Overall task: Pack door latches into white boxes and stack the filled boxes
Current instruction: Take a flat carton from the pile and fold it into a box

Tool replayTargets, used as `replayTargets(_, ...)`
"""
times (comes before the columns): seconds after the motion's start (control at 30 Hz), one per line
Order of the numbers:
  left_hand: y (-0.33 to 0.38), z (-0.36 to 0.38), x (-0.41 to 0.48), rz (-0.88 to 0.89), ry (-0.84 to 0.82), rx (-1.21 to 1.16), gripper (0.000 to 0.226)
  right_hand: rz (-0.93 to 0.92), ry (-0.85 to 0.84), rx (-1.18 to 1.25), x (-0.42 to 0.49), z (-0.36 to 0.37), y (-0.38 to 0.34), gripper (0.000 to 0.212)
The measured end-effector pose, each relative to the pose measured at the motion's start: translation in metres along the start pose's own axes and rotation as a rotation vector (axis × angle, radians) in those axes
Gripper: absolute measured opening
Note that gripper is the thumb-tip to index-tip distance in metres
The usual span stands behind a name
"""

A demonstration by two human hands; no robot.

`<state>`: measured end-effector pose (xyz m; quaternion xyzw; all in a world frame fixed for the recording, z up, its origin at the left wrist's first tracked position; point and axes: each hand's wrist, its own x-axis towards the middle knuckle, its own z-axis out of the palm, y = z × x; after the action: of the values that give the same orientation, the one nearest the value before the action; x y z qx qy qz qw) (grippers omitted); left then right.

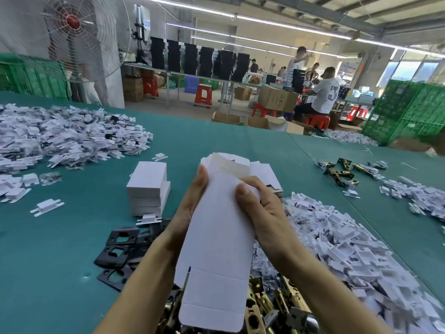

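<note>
Above green table (pixel 96 237), fingers (pixel 243 191) pinch white box (pixel 216 237).

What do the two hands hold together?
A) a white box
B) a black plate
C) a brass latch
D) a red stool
A: the left hand and the right hand both grip the white box, whose near end flaps are not closed.

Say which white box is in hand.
The flat, unfolded box, gripped at its sides by the left hand and right hand, flaps open. The closed boxes sit stacked on the table to its left, untouched.
</note>
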<state>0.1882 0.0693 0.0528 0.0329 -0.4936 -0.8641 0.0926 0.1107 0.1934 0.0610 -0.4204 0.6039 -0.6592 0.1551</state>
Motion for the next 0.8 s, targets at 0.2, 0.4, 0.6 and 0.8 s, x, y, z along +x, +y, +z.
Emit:
replayTargets(0.2,-0.005,0.007,0.011,0.260,0.248,0.227,0.044,-0.019,0.059,-0.026,-0.001,-0.005,0.001,0.021)
replayTargets(0.4,-0.013,0.009,0.013,0.462,0.276,0.627,0.048,-0.069,0.153,-0.143,0.006,-0.014,-0.006,0.018)
replayTargets(0.6,-0.022,0.016,0.010,0.528,0.074,0.683,0.069,-0.037,0.178,-0.040,0.007,-0.015,-0.010,0.043)
replayTargets(0.8,-0.024,0.018,0.011,0.582,0.094,0.509,0.025,-0.092,0.114,-0.058,0.005,-0.021,-0.015,0.046)
